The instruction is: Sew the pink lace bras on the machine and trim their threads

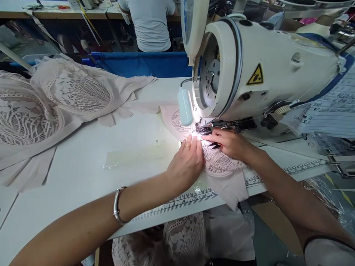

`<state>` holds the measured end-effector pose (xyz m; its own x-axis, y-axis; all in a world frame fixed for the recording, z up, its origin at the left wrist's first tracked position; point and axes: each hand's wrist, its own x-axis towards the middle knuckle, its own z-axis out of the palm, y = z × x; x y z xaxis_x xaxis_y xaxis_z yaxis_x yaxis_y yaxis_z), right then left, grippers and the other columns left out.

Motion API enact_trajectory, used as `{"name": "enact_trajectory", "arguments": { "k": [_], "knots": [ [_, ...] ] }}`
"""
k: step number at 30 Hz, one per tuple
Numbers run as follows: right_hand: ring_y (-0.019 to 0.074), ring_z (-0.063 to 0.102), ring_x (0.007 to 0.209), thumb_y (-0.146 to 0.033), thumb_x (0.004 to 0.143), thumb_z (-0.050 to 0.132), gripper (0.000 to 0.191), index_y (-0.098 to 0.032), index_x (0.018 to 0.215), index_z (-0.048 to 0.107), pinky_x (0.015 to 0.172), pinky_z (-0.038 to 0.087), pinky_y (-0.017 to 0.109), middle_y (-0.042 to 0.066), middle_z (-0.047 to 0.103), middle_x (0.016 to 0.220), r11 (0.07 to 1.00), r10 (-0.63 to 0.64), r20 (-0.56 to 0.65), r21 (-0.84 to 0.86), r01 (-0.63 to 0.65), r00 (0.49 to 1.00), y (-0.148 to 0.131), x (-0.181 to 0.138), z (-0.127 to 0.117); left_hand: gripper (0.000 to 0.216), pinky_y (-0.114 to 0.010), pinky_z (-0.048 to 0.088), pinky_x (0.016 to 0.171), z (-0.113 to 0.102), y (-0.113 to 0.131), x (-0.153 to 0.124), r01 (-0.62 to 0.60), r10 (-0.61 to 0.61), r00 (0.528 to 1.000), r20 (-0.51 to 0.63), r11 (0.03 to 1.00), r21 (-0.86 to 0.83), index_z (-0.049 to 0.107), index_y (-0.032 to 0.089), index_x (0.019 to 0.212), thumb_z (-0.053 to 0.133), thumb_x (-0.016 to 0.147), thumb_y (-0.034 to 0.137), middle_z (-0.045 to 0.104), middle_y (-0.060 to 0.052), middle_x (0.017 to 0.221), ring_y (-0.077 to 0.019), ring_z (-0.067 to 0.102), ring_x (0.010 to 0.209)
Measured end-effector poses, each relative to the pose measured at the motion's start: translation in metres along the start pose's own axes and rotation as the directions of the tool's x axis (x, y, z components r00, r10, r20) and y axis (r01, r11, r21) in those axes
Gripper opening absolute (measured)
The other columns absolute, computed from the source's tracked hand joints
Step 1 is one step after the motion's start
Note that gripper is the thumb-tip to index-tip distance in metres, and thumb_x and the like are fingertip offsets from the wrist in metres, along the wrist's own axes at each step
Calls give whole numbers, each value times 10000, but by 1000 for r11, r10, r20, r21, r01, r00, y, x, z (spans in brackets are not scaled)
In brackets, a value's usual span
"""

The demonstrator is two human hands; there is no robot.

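The left hand [185,168], fingers straight and close together, lies flat against the pink lace bra [220,162] at the frame's centre, under the sewing machine [273,62]; the right hand [231,144], index finger extended, curls over dark snips [214,145]. More bras [80,90] occupy the upper left.

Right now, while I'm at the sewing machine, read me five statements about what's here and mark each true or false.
1. The left hand touches the pale pink lace piece. True.
2. The left hand holds the dark-bladed snips. False: the right hand holds them.
3. A silver bracelet circles the left wrist. True.
4. The warning triangle on the sewing machine is red. False: it is yellow and black.
5. The ruler scale runs along the edge of the table nearest the person. True.
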<state>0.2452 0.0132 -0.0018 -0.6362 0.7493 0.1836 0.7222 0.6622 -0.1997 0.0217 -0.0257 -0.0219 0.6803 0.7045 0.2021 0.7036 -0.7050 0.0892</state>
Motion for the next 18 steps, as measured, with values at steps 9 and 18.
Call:
{"name": "enact_trajectory", "arguments": {
  "k": [9, 18],
  "knots": [
    [168, 577, 778, -1, 760, 422, 670, -260, 1327, 665, 635, 460, 261, 46, 668, 953, 1000, 16, 2, 7, -17, 1000, 3, -1, 9, 446, -531, 461, 1144, 0, -19, 0, -88, 87, 995, -41, 996, -14, 465, -109, 1393, 336, 1021, 101, 518, -336, 1445, -400, 471, 1413],
    [188, 615, 832, 3, 739, 420, 657, -249, 1284, 686, 655, 486, 276, 59, 681, 998, 1000, 22, -3, -6, -22, 1000, 2, -1, 10, 457, -545, 448, 1159, 2, -39, 1, -151, 148, 988, -55, 987, -54, 478, -4, 1420, 310, 998, 43, 542, -270, 1458, -330, 431, 1458]
  ]
}}
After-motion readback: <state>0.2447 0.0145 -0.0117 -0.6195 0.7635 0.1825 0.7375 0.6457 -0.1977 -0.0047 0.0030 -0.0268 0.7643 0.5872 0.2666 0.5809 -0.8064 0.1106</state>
